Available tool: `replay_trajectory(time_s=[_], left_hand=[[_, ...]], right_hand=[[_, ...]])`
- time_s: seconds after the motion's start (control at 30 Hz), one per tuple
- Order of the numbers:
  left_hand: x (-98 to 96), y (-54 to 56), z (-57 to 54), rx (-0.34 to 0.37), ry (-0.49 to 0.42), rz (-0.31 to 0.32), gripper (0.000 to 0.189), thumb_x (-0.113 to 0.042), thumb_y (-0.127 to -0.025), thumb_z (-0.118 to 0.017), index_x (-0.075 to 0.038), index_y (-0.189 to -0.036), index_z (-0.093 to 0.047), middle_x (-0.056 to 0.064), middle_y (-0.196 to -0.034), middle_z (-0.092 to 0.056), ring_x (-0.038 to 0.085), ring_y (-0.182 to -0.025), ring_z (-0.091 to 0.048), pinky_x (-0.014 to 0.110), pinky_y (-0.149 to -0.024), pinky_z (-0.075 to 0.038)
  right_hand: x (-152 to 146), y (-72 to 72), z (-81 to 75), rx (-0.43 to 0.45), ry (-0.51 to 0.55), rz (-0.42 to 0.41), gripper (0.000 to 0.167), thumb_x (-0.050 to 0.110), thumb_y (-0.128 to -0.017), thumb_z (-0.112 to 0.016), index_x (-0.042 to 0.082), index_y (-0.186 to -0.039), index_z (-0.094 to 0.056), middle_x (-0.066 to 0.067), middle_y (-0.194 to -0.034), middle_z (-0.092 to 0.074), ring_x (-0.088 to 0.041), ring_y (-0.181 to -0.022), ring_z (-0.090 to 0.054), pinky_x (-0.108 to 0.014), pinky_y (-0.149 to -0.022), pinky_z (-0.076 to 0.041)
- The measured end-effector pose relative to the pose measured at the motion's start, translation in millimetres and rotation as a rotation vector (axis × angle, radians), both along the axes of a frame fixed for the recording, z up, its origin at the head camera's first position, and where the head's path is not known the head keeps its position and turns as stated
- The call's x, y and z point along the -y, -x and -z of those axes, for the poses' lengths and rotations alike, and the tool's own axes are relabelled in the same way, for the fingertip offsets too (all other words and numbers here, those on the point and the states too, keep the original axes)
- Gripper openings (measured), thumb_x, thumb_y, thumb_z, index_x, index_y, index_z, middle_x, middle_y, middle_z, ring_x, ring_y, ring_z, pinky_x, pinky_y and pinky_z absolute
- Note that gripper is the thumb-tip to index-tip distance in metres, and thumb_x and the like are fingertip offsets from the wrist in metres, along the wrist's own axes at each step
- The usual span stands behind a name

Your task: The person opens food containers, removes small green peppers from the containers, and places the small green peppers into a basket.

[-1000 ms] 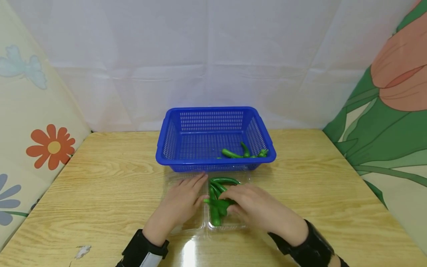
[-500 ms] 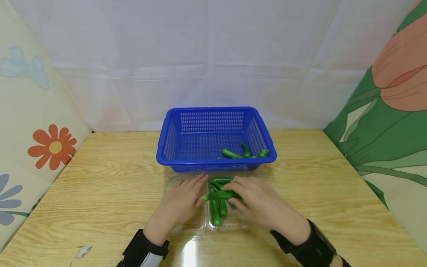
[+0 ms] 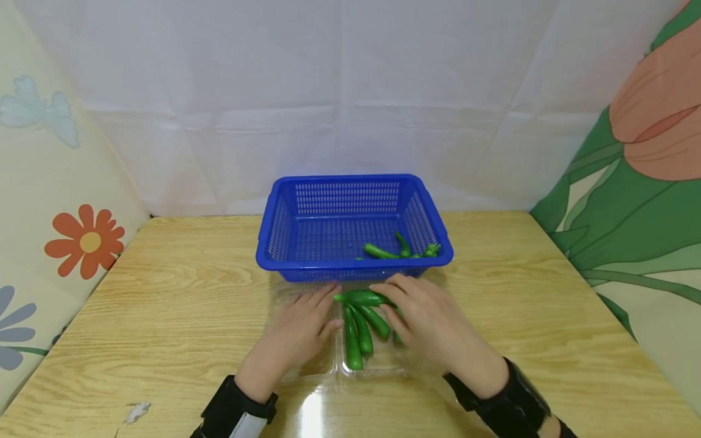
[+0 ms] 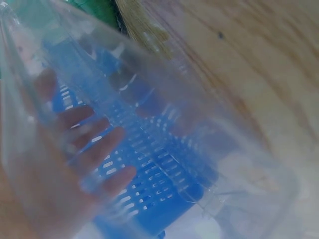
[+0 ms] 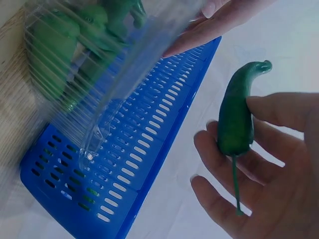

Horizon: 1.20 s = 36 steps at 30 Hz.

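My right hand pinches a green chili pepper between thumb and fingers, its stem hanging down in the right wrist view. In the head view this pepper lies crosswise over the far part of a clear plastic box. Several more green peppers lie side by side inside that box, stretching toward the near edge. My left hand rests with fingers extended on the clear lid, which is spread open to the left of the box. Through the blurred plastic, the left fingers show in the left wrist view.
Directly behind the box stands a blue perforated basket, with several green peppers in its near right corner. Everything sits on a wood-grain table. A white cloth hangs behind, and printed panels flank both sides.
My right hand has moved away from me with the pepper, from mid-box to its far end, uncovering more of the peppers beneath. My left hand has stayed in place.
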<state>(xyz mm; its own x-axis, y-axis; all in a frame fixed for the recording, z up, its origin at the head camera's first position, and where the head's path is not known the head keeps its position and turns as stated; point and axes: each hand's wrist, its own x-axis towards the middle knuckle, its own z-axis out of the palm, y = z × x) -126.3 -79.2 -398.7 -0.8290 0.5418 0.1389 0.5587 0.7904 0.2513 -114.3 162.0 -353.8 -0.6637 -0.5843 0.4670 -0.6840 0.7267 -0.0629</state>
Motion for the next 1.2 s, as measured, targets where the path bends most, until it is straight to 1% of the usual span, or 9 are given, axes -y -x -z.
replay_trajectory(time_s=[0.17,0.3,0.5,0.73,0.97,1.07,1.2], left_hand=[[-0.2,0.2,-1.1,0.009,0.008,-0.003,0.058,-0.037,-0.103,-0.053,-0.004,-0.149,-0.043,0.012,-0.153,-0.042,0.032,-0.136,-0.044,0.052,-0.112,-0.035],[0.1,-0.3,-1.7,0.015,0.008,0.0,0.058,-0.038,-0.103,-0.052,-0.005,-0.15,-0.041,0.012,-0.153,-0.042,0.032,-0.137,-0.044,0.052,-0.113,-0.035],[0.2,-0.3,-2.1,0.018,0.011,0.002,0.059,-0.039,-0.103,-0.051,-0.005,-0.15,-0.041,0.012,-0.153,-0.042,0.031,-0.137,-0.043,0.052,-0.113,-0.034],[0.5,-0.5,-2.3,0.004,0.002,0.008,0.058,-0.037,-0.103,-0.052,-0.004,-0.15,-0.042,0.013,-0.153,-0.042,0.032,-0.136,-0.044,0.052,-0.112,-0.035],[0.6,-0.9,-2.5,0.0,0.005,0.009,0.058,-0.038,-0.103,-0.052,-0.005,-0.149,-0.042,0.013,-0.152,-0.043,0.032,-0.135,-0.045,0.052,-0.112,-0.036],[0.6,-0.7,-2.5,0.0,0.01,0.008,0.058,-0.038,-0.103,-0.052,-0.005,-0.149,-0.042,0.012,-0.152,-0.043,0.032,-0.135,-0.045,0.052,-0.112,-0.036],[0.8,-0.8,-2.4,0.009,0.018,0.006,0.058,-0.039,-0.103,-0.051,-0.005,-0.15,-0.041,0.012,-0.153,-0.042,0.031,-0.136,-0.044,0.051,-0.112,-0.036]], right_hand=[[-1.2,1.8,-1.2,-0.01,0.027,0.041,0.035,0.013,-0.086,-0.077,0.007,-0.119,-0.069,-0.005,-0.106,-0.066,-0.021,-0.09,-0.065,-0.036,-0.076,-0.057],[-3.1,3.2,-2.1,-0.048,0.067,0.053,0.031,0.011,-0.085,-0.078,0.006,-0.115,-0.069,-0.007,-0.106,-0.067,-0.024,-0.093,-0.065,-0.039,-0.08,-0.057],[-6.4,4.9,-2.4,-0.115,0.163,0.045,0.027,0.007,-0.082,-0.079,0.004,-0.107,-0.069,-0.008,-0.104,-0.068,-0.026,-0.095,-0.066,-0.042,-0.082,-0.057],[-8.8,7.6,-2.1,-0.137,0.227,0.017,0.03,-0.004,-0.081,-0.076,0.0,-0.109,-0.068,-0.014,-0.109,-0.066,-0.03,-0.102,-0.063,-0.043,-0.085,-0.057],[-9.1,8.7,-4.3,-0.145,0.252,0.057,0.032,-0.006,-0.079,-0.079,0.0,-0.109,-0.069,-0.014,-0.108,-0.067,-0.029,-0.099,-0.064,-0.04,-0.08,-0.058],[-9.7,9.2,-4.4,-0.153,0.261,0.077,0.032,-0.005,-0.077,-0.08,0.0,-0.107,-0.069,-0.014,-0.108,-0.068,-0.029,-0.098,-0.065,-0.04,-0.08,-0.058],[-10.2,10.1,-3.3,-0.169,0.271,0.11,0.03,-0.004,-0.077,-0.082,0.002,-0.104,-0.071,-0.013,-0.108,-0.068,-0.027,-0.094,-0.067,-0.038,-0.074,-0.059]])
